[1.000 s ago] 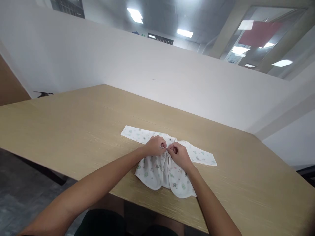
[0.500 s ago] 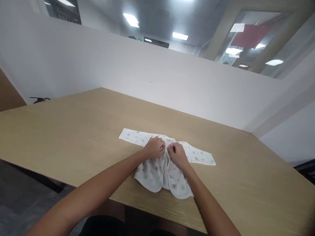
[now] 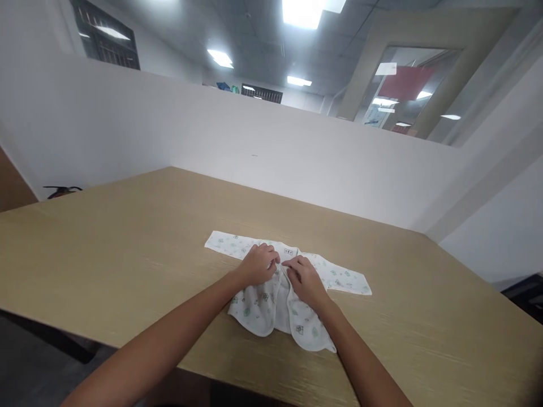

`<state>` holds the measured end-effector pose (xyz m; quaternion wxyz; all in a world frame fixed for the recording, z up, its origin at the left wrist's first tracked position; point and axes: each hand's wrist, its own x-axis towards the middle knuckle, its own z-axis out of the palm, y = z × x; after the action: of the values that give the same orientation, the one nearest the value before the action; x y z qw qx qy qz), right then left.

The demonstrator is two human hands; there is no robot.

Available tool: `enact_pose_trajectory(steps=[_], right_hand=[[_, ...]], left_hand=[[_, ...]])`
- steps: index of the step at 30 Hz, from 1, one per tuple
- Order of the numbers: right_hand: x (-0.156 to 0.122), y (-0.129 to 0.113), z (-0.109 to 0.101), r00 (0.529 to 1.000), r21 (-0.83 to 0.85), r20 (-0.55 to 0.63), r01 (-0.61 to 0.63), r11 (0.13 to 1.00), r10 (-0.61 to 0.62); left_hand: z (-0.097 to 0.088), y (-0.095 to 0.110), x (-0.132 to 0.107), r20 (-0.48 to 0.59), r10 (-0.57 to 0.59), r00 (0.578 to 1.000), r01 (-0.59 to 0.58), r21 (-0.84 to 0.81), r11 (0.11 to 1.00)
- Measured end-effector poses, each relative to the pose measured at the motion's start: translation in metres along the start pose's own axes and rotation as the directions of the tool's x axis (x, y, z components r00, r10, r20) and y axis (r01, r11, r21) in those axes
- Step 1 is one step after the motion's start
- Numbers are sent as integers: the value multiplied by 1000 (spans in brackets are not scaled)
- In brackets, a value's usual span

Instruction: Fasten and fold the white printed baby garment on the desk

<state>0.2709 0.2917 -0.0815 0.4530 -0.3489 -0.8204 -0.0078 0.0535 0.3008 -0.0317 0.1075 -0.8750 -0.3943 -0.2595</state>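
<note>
"What colour is the garment?"
"White, scattered with small green and dark motifs."
"And the table?"
"Tan, with fine pale streaks."
"The wall?"
"White, shading to grey."

Vs. 0.5 s ago: R grip uncurls, index now straightened twd L grip, which also loosens. Gap betw. shirt flaps widens below. Cam tilts up, more ceiling visible.

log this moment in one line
white printed top: on table, lower front parted; left hand: at upper front; right hand: opposite, apart
</note>
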Motion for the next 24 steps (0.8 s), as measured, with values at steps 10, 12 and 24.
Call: enact_pose_trajectory(steps=[10,12,24], right_hand=[[-6,-15,-21,996,21,22,-88,996,87],[-8,-20,-22,981,-32,65,-180,983,182],[-5,-19,-19,948,157,141,-306,939,286]], left_hand=[[-1,7,-7,48,38,998,-33,-92,995],[-1,5,-7,89,89,992,-79,-113,990],[5,5,-7,120,66,991,-37,-227,973]])
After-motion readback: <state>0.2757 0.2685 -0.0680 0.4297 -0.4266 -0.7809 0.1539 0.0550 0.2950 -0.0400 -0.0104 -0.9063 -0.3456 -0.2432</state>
